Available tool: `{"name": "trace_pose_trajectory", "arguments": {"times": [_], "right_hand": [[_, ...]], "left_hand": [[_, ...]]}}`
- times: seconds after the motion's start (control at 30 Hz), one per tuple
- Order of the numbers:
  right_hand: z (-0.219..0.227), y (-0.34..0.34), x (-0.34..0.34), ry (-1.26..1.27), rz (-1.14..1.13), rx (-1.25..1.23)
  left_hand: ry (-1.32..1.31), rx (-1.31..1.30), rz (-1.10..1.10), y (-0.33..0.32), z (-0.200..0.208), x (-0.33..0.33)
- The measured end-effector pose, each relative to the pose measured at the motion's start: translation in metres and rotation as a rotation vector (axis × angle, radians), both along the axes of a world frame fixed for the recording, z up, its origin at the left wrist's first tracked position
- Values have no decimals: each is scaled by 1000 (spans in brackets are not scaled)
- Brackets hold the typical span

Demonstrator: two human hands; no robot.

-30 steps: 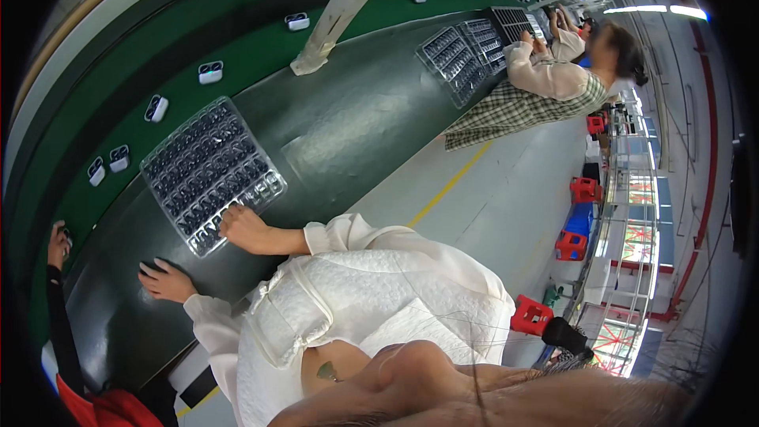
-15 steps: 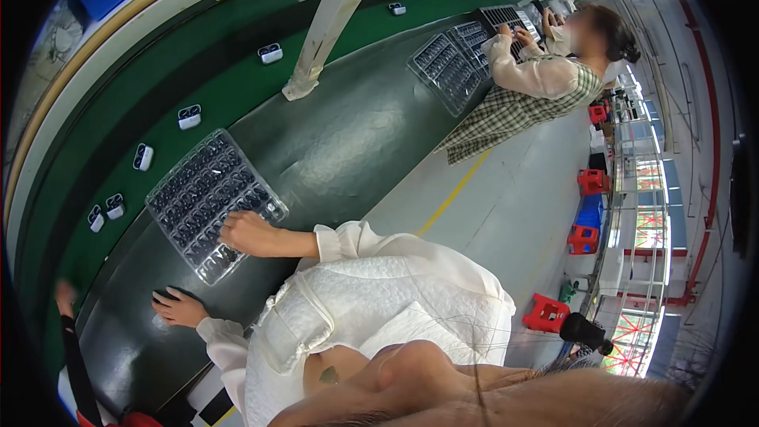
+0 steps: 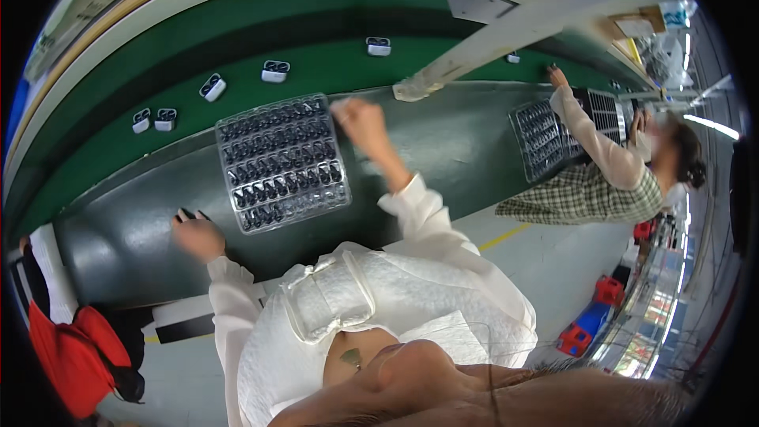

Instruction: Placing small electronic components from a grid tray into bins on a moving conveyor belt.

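Observation:
A clear plastic tray (image 3: 285, 164) holds rows of small black curved pieces; the near row has bare pockets at its right end. It lies on the dark green bench mat. My right hand (image 3: 362, 122) is raised by the tray's far right corner, fingers curled together; what they hold, if anything, is hidden. My left hand (image 3: 198, 236) is over the mat left of the tray, somewhat blurred, with fingers stretched out and nothing visible in them. Beyond the tray, a white case (image 3: 275, 72) with a dark inside sits on the green belt.
Several more white cases, such as one farther right (image 3: 378, 47), stand along the green belt (image 3: 316, 16). A slanted white post (image 3: 474, 47) rises behind the bench. A co-worker in a checked dress (image 3: 585, 194) works at the right near another tray (image 3: 539, 141). At the left is a person in red (image 3: 71, 364).
My right hand has left the tray's near row for its far right corner, and its fingers remain curled. My view has turned. The co-worker at the right now reaches toward the belt.

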State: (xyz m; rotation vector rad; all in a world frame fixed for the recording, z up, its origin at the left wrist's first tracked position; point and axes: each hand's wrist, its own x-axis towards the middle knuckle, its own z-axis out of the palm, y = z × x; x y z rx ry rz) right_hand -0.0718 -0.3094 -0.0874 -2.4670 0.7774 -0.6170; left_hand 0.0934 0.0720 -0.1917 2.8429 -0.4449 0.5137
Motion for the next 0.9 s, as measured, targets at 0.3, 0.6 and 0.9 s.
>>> {"name": "trace_pose_trajectory", "arguments": {"times": [0.3, 0.6, 0.9], "right_hand": [[-55, -171, 60, 0, -171, -251], [-77, -197, 99, 416, -40, -75], [-79, -202, 116, 572, -11, 70]], "left_hand": [[1, -2, 9, 8, -9, -6], [40, -9, 46, 5, -3, -5], [24, -27, 30, 1, -8, -2]]}}
